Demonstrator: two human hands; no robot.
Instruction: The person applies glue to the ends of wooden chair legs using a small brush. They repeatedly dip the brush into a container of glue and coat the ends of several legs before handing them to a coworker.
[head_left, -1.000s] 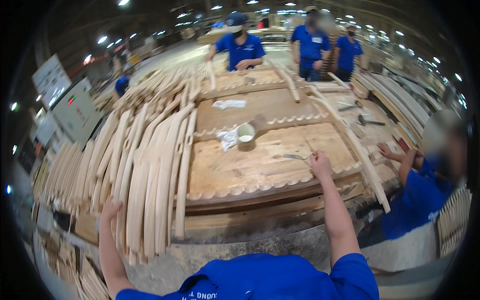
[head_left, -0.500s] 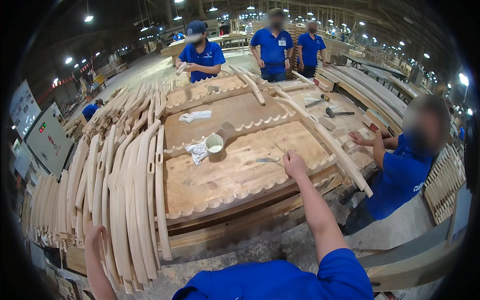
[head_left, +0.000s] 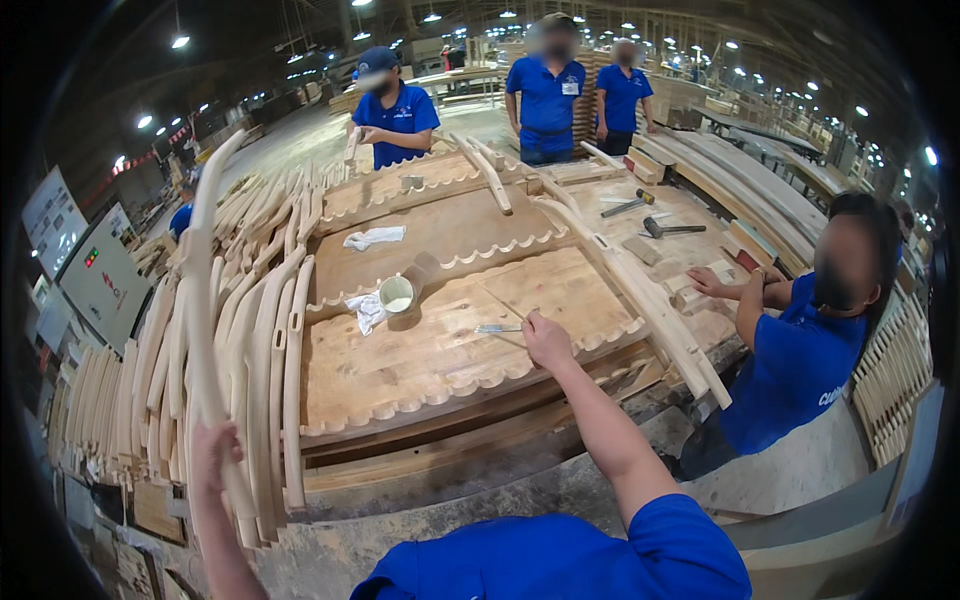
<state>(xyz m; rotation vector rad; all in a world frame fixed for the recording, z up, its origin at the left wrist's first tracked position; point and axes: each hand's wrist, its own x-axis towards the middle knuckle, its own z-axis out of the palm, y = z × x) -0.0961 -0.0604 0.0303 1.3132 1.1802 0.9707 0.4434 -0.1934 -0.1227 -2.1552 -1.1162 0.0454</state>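
My left hand (head_left: 215, 455) is closed around the lower part of a long, curved wooden chair leg (head_left: 203, 290), which stands raised nearly upright above the stacked pieces. Over the work board (head_left: 440, 360), my right hand (head_left: 548, 340) is closed on a thin stick (head_left: 502, 304) that points away to the left. Beside those fingers is a flat, pale-bladed tool (head_left: 498, 328), seemingly lying on the board. A cup (head_left: 397, 294) of whitish paste sits farther left, with a crumpled white cloth (head_left: 366, 312) against it.
Similar wooden pieces (head_left: 265, 370) are stacked along the board's left side. Scalloped rails (head_left: 400, 408) edge the board. Long wooden parts (head_left: 650, 300) lie at its right, near two hammers (head_left: 672, 228). A co-worker (head_left: 800, 310) leans in there; several others stand beyond.
My left hand has lifted a curved chair leg from the stack to near upright. My right hand has shifted slightly left and nearer, still on the stick. The view has turned slightly.
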